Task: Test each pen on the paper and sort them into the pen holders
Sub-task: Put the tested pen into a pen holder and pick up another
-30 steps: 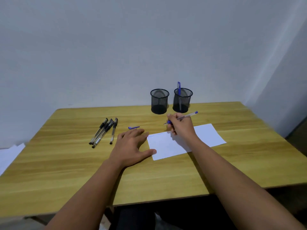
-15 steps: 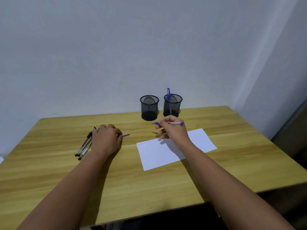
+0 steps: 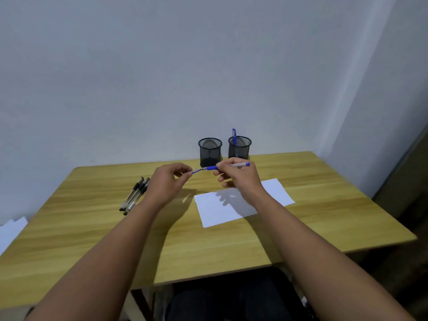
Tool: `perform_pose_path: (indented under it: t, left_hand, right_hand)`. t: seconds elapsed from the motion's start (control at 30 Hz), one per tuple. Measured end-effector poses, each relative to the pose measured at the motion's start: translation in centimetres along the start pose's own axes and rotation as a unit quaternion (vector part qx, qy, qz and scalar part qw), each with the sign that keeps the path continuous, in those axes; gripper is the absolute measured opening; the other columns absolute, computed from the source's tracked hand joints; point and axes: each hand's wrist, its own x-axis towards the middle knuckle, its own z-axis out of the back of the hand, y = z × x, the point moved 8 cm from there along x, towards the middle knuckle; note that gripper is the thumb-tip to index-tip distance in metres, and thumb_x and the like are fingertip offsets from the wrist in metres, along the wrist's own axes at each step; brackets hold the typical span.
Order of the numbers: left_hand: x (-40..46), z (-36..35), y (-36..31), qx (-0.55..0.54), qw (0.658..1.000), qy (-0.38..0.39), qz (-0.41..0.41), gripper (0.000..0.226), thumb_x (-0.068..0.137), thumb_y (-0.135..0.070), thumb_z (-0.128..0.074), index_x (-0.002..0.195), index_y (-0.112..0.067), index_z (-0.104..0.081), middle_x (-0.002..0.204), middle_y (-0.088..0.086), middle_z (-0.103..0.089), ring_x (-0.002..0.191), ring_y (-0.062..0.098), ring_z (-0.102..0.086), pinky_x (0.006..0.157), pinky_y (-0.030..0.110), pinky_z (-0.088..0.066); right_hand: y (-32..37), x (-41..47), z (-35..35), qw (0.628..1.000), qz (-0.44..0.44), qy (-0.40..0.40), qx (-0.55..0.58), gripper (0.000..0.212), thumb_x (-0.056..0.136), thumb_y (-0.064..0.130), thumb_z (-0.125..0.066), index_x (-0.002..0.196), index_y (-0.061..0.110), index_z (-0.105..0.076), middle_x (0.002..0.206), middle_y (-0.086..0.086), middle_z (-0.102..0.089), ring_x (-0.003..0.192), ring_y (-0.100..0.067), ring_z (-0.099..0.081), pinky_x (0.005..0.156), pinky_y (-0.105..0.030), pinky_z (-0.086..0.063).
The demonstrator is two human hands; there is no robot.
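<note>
On the wooden counter (image 3: 208, 246), the white sheet of paper (image 3: 234, 209) lies nearest you. Above its far edge, your right hand (image 3: 240, 179) pinches the clear blue-tipped pen (image 3: 228, 166); your left hand (image 3: 166, 181) pinches its blue cap (image 3: 196, 171). Left of the paper lie black pens (image 3: 134, 195); beyond it stand two black mesh pen holders (image 3: 210, 152).

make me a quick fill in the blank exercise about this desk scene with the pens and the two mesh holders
1. The right hand holds a blue-gripped clear pen, while the left hand brings its small blue ____ to the tip.
2. Of the two black mesh pen holders, only the ____ one has a pen standing in it; the other looks empty.
3. The bundle of black pens lies to the ____ of the white paper sheet.

Missing words: cap; right; left
</note>
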Motion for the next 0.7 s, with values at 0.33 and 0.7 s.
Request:
perform_pose_path:
  t: [0.33, 0.7]
  left_hand:
    - [-2.7, 1.1, -4.8, -0.015, 0.997, 0.047, -0.052, 0.008, 0.092, -0.021, -0.074, 0.097, -0.024, -0.08, 0.09, -0.012, -0.077, 0.083, -0.001, -0.066, 0.072, 0.016, -0.047]
    - [-3.0, 2.6, -5.8, -0.222, 0.973, 0.01, 0.066, 0.016, 0.093, -0.022, -0.073, 0.107, -0.015, -0.079, 0.098, 0.003, -0.079, 0.08, 0.005, -0.065, 0.071, 0.017, -0.05]
  right_hand:
    - [1.7, -3.3, -0.8, 0.999, -0.013, 0.03, 0.026, 0.011, 0.094, 0.007, -0.078, 0.087, 0.01, -0.07, 0.073, -0.008, -0.072, 0.057, -0.015, -0.061, 0.051, -0.024, -0.053]
    - [0.6, -5.1, 1.0, 0.993, -0.079, 0.089, -0.006, 0.01, 0.095, 0.019, -0.079, 0.101, 0.012, -0.083, 0.098, -0.004, -0.081, 0.063, -0.007, -0.062, 0.056, -0.02, -0.05]
